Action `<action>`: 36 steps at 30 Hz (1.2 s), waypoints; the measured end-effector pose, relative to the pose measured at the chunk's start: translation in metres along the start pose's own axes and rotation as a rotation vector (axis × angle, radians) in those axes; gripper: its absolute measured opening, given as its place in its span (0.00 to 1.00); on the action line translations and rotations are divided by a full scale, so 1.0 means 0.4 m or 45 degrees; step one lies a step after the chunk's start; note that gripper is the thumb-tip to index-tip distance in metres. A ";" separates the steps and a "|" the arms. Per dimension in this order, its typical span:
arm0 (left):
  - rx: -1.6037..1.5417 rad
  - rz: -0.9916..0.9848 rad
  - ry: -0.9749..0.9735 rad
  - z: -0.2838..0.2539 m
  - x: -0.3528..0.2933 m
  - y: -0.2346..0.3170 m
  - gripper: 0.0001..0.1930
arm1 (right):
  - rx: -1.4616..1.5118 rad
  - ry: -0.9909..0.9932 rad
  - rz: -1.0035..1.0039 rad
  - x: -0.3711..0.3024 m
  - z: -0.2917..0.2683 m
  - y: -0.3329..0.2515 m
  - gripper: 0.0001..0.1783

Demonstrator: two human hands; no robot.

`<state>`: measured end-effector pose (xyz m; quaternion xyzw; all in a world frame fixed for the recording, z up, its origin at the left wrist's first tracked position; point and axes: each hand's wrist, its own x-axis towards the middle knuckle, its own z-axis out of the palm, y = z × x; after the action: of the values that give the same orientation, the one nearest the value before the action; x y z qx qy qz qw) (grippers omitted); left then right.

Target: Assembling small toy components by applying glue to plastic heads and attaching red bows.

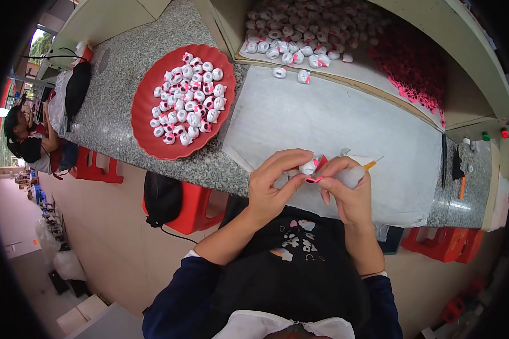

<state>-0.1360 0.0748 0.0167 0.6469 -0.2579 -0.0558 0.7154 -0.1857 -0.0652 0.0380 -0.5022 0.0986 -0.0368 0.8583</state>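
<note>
Above the white sheet (333,124), my two hands meet in front of me. My left hand (272,183) pinches a small white cat-like figurine head (309,166) with pink on it. Against its lower side is a small pink piece with black spots (313,179), pinched by the thumb and finger of my right hand (349,189). A translucent squeeze bottle (352,176) is also tucked in my right hand, its yellow needle tip (370,165) pointing up and right. Fingers partly hide the figurine head.
Left of the sheet, a red scalloped plate (144,121) holds many white-and-pink heads. A shelf (350,70) behind carries piled white heads and pink pieces (407,70). Red stools (189,212) stand below the granite worktop (113,90). Another person (37,133) sits far left.
</note>
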 end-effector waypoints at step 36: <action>-0.647 -0.343 -0.215 0.000 -0.011 0.013 0.14 | -0.172 0.052 -0.053 -0.036 -0.008 0.018 0.13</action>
<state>-0.1413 0.0773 0.0202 0.4688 -0.2061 -0.2667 0.8165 -0.2007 -0.0619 0.0320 -0.5600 0.1078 -0.0582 0.8194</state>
